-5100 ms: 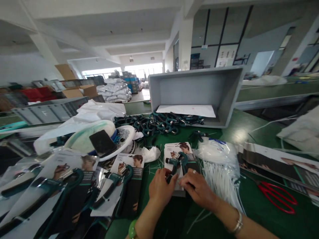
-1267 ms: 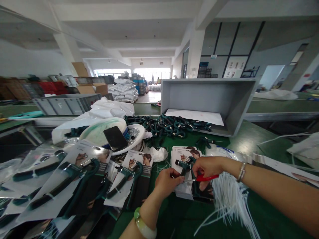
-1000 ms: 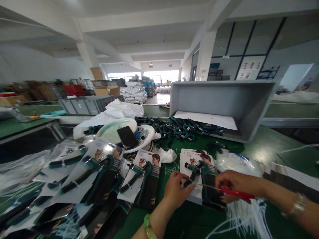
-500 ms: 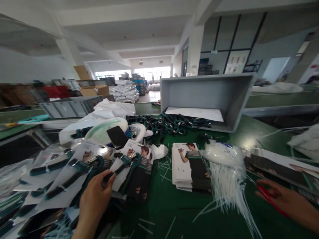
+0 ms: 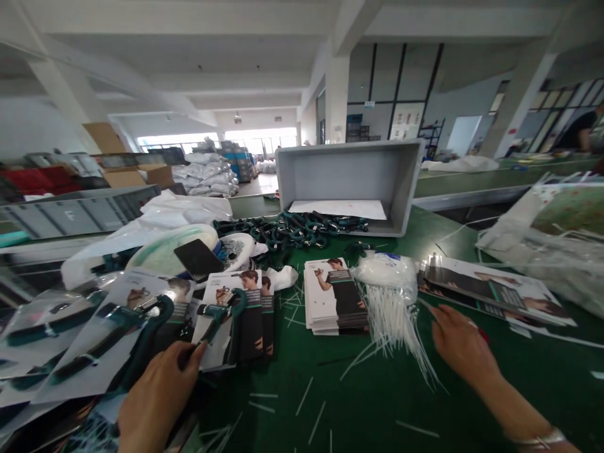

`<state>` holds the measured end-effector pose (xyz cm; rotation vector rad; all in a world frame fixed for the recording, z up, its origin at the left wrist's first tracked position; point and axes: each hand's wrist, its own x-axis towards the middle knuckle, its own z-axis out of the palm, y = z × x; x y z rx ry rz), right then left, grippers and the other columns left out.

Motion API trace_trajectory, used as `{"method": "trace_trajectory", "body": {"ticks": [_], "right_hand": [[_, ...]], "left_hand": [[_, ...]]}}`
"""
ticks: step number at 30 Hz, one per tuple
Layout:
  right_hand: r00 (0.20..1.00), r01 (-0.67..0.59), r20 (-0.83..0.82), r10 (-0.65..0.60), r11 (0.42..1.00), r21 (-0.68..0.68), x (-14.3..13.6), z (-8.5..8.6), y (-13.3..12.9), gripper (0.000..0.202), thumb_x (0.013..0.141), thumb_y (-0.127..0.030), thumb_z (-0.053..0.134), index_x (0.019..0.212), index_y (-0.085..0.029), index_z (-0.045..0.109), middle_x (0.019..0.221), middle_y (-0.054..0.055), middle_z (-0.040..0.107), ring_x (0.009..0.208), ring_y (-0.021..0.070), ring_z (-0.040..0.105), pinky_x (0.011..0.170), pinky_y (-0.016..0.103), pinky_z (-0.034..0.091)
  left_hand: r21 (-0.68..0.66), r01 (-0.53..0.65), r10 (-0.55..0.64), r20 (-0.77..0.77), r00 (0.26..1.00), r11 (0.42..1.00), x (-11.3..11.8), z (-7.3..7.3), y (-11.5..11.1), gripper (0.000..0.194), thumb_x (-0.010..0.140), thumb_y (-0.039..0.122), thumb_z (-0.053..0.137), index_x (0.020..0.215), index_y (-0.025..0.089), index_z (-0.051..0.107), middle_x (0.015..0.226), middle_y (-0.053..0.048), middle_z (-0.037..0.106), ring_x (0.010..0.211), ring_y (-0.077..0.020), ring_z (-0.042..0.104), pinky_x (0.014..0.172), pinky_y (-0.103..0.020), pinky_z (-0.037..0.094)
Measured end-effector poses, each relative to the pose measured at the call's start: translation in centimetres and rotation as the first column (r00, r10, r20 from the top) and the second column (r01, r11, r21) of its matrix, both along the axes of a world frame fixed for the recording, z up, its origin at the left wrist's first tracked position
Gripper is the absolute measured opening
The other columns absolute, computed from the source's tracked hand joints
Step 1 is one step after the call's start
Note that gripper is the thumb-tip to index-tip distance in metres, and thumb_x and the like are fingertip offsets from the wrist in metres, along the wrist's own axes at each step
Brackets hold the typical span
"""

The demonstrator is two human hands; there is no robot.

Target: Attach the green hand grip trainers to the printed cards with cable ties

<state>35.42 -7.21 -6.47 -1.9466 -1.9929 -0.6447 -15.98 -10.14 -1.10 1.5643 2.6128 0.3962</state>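
Pinching the lower left edge of a carded tool (image 5: pixel 236 327) with the left hand (image 5: pixel 158 390), thumb pressed to curled fingers, close to a handle end. Have this teal-and-black tool face up on its card at the left of the green table (image 5: pixel 368 396), over a second printed card (image 5: pixel 268 318) jutting out at its right. See other carded tools (image 5: pixel 97 346) just to its left, overlapping in a heap. Find, farther right, a card stack (image 5: pixel 335 296) and, just beside it, a bag (image 5: pixel 384 269) of white cable ties (image 5: pixel 391 318), fanning toward the near edge. See the right hand (image 5: pixel 462 346) beyond the ties, palm down, fingers half bent. Make out red-handled scissors (image 5: pixel 484 335) mostly hidden by it; cannot tell whether gripped or merely covered. Note more printed cards (image 5: pixel 500 292) just past that hand. Behind the held card, see a dark flat slab (image 5: pixel 198 258) and a dish of small metal parts (image 5: pixel 236 248). Farther back, see a pile of loose tools (image 5: pixel 292 229) by a grey crate (image 5: pixel 349 173) lying on its side. Notice short white strips (image 5: pixel 304 396) scattered over the near tabletop.
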Motion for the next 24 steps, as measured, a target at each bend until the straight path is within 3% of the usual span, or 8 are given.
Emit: {"method": "trace_trajectory", "body": {"ticks": [3, 6, 9, 12, 15, 18, 20, 24], "right_hand": [[0.985, -0.175, -0.020, 0.174, 0.968, -0.180, -5.7, 2.4, -0.1, 0.035, 0.088, -0.032, 0.037, 0.096, -0.015, 0.066, 0.100, 0.014, 0.062, 0.093, 0.0260, 0.058, 0.079, 0.040, 0.046], [0.995, -0.096, -0.069, 0.076, 0.931, -0.353, -9.3, 3.8, 0.9, 0.032, 0.085, -0.030, 0.040, 0.083, -0.014, 0.068, 0.090, 0.015, 0.063, 0.089, 0.0267, 0.059, 0.072, 0.038, 0.046], [0.993, -0.025, -0.117, -0.024, 0.915, -0.403, -9.9, 3.5, 2.3, 0.026, 0.080, -0.021, 0.042, 0.081, -0.013, 0.067, 0.089, 0.016, 0.065, 0.087, 0.0275, 0.061, 0.066, 0.035, 0.046], [0.980, -0.001, -0.179, -0.084, 0.903, -0.429, -9.4, 2.5, 3.4, 0.024, 0.076, -0.018, 0.044, 0.080, -0.013, 0.068, 0.087, 0.016, 0.066, 0.081, 0.0280, 0.063, 0.063, 0.035, 0.045], [0.960, -0.011, -0.257, -0.109, 0.905, -0.426, -9.2, 1.7, 4.1, 0.023, 0.071, -0.016, 0.047, 0.080, -0.010, 0.068, 0.089, 0.019, 0.067, 0.083, 0.0306, 0.063, 0.066, 0.037, 0.044], [0.922, -0.057, -0.373, -0.107, 0.914, -0.402, -9.2, 1.4, 4.9, 0.019, 0.067, -0.016, 0.051, 0.074, -0.010, 0.067, 0.085, 0.019, 0.067, 0.082, 0.0310, 0.062, 0.066, 0.036, 0.043], [0.874, -0.087, -0.473, -0.108, 0.924, -0.372, -8.8, 1.4, 5.4, 0.016, 0.066, -0.020, 0.053, 0.068, -0.012, 0.066, 0.080, 0.017, 0.067, 0.079, 0.0296, 0.062, 0.064, 0.035, 0.042], [0.706, -0.175, -0.706, -0.055, 0.952, -0.249, -6.8, 1.4, 5.6, 0.017, 0.066, -0.027, 0.050, 0.057, -0.017, 0.060, 0.067, 0.008, 0.065, 0.070, 0.0231, 0.060, 0.063, 0.031, 0.040]], "left_hand": [[0.021, -0.036, 0.036, 0.012, 0.999, 0.999, 1.1, 0.3, 0.2, 0.052, 0.079, 0.060, 0.031, 0.101, 0.023, 0.058, 0.104, -0.012, 0.060, 0.092, -0.0327, 0.059, 0.072, -0.042, 0.046], [0.046, -0.075, 0.075, -0.003, 0.997, 0.996, 1.8, 0.5, 0.1, 0.054, 0.080, 0.061, 0.028, 0.109, 0.024, 0.056, 0.114, -0.013, 0.054, 0.092, -0.0334, 0.058, 0.071, -0.045, 0.046], [0.212, -0.034, 0.065, -0.141, 0.988, 0.977, 2.7, -0.2, -0.5, 0.052, 0.082, 0.055, 0.033, 0.115, 0.020, 0.054, 0.120, -0.015, 0.049, 0.101, -0.0327, 0.053, 0.080, -0.044, 0.044], [0.397, 0.105, 0.021, -0.300, 0.954, 0.912, 4.7, -1.3, -1.1, 0.046, 0.081, 0.047, 0.043, 0.115, 0.018, 0.056, 0.122, -0.015, 0.047, 0.108, -0.0327, 0.047, 0.087, -0.045, 0.040], [0.424, 0.348, -0.221, -0.322, 0.921, 0.836, 8.2, -2.2, -1.1, 0.031, 0.080, 0.037, 0.048, 0.104, 0.023, 0.062, 0.121, -0.011, 0.050, 0.107, -0.0291, 0.047, 0.090, -0.043, 0.038], [0.375, 0.478, -0.449, -0.169, 0.877, 0.794, 12.4, -2.5, 0.3, 0.026, 0.079, 0.035, 0.051, 0.099, 0.025, 0.064, 0.117, -0.008, 0.054, 0.105, -0.0258, 0.050, 0.091, -0.039, 0.038], [0.319, 0.495, -0.528, 0.020, 0.849, 0.808, 14.9, -2.4, 2.3, 0.030, 0.078, 0.038, 0.051, 0.103, 0.025, 0.062, 0.114, -0.008, 0.056, 0.103, -0.0240, 0.052, 0.089, -0.036, 0.039], [0.235, 0.358, -0.427, 0.419, 0.801, 0.903, 18.6, -2.1, 7.5, 0.051, 0.072, 0.053, 0.053, 0.111, 0.020, 0.058, 0.116, -0.013, 0.056, 0.107, -0.0287, 0.052, 0.089, -0.037, 0.037]]}}
